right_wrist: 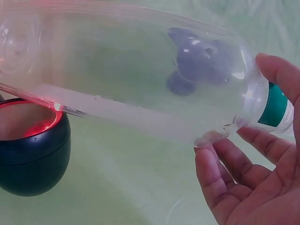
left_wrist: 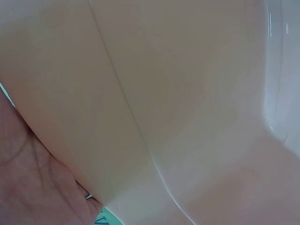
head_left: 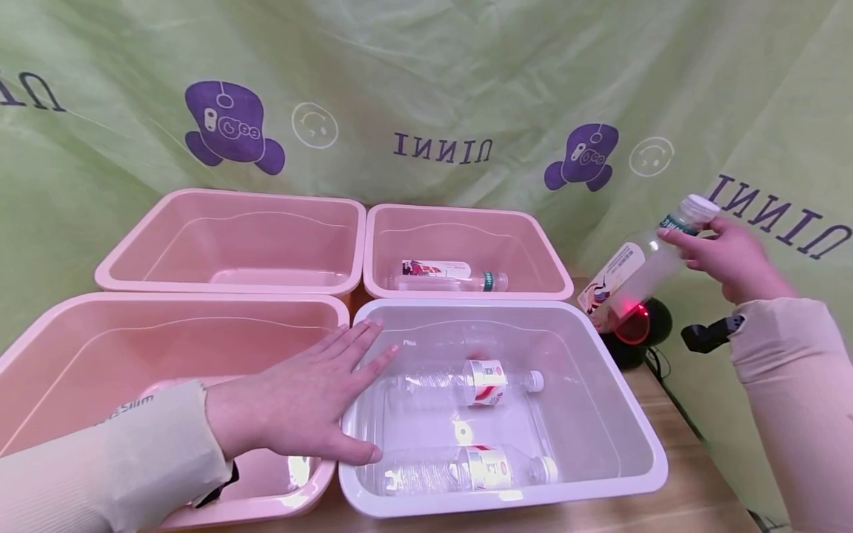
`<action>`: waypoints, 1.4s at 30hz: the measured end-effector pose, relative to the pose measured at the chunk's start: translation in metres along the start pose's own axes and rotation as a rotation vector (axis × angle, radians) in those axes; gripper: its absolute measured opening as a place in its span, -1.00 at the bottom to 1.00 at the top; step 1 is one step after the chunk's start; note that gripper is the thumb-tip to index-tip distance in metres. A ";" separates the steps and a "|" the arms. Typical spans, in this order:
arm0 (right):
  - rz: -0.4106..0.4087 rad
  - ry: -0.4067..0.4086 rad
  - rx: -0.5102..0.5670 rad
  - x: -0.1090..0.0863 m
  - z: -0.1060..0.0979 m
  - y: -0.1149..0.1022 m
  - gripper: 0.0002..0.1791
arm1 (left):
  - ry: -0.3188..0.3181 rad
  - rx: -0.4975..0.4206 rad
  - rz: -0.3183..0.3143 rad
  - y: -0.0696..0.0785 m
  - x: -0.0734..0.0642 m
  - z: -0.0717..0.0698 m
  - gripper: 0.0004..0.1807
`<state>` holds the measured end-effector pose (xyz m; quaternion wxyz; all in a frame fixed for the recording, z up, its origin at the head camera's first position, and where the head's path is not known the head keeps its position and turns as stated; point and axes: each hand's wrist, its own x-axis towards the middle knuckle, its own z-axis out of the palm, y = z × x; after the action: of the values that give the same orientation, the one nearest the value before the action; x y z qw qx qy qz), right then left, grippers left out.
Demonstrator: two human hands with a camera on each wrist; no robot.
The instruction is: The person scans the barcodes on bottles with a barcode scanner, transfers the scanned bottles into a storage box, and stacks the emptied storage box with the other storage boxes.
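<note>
My right hand (head_left: 740, 255) grips a clear plastic bottle (head_left: 649, 259) around its neck, which has a green band. The bottle tilts with its base down to the left, near a black rounded device (head_left: 656, 323) that glows red. In the right wrist view, the thumb and fingertips pinch the bottle's shoulder. My left hand (head_left: 300, 403) lies with straight, spread fingers over the rims between the front pink bin (head_left: 200, 333) and the white bin (head_left: 640, 451). Two clear bottles lie on their sides in the white bin, an upper bottle (head_left: 489, 381) and a lower bottle (head_left: 486, 468).
Behind stand a back left pink bin (head_left: 233, 194) and a back right pink bin (head_left: 460, 211); the latter holds a lying bottle (head_left: 436, 274) with a green neck band. A green printed cloth (head_left: 400, 74) hangs behind. The wooden table (head_left: 686, 459) shows at the right.
</note>
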<state>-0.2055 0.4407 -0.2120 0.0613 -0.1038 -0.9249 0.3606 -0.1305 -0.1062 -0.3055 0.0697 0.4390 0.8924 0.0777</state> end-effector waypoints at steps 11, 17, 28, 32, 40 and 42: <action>0.032 -0.055 -0.047 -0.001 0.007 0.005 -0.10 | 0.009 0.009 0.008 -0.001 0.000 -0.001 0.18; 0.039 -0.072 -0.039 -0.001 0.015 0.009 0.05 | 0.006 0.002 0.007 -0.001 0.000 -0.001 0.19; 0.013 -0.026 -0.071 0.001 0.010 0.000 0.03 | 0.007 0.005 0.002 -0.001 0.000 -0.001 0.18; 0.010 0.016 -0.076 0.002 0.005 -0.007 0.02 | 0.008 0.003 0.000 -0.001 -0.001 0.000 0.18; 0.030 0.116 0.081 0.001 0.001 -0.024 -0.32 | 0.011 -0.003 0.004 -0.002 0.001 0.001 0.19; 0.026 0.124 0.130 0.003 0.001 -0.027 -0.41 | 0.012 -0.008 0.006 -0.002 0.001 0.001 0.19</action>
<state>-0.2124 0.4209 -0.1946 0.1204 -0.1337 -0.8926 0.4135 -0.1323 -0.1067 -0.3067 0.0660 0.4408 0.8912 0.0843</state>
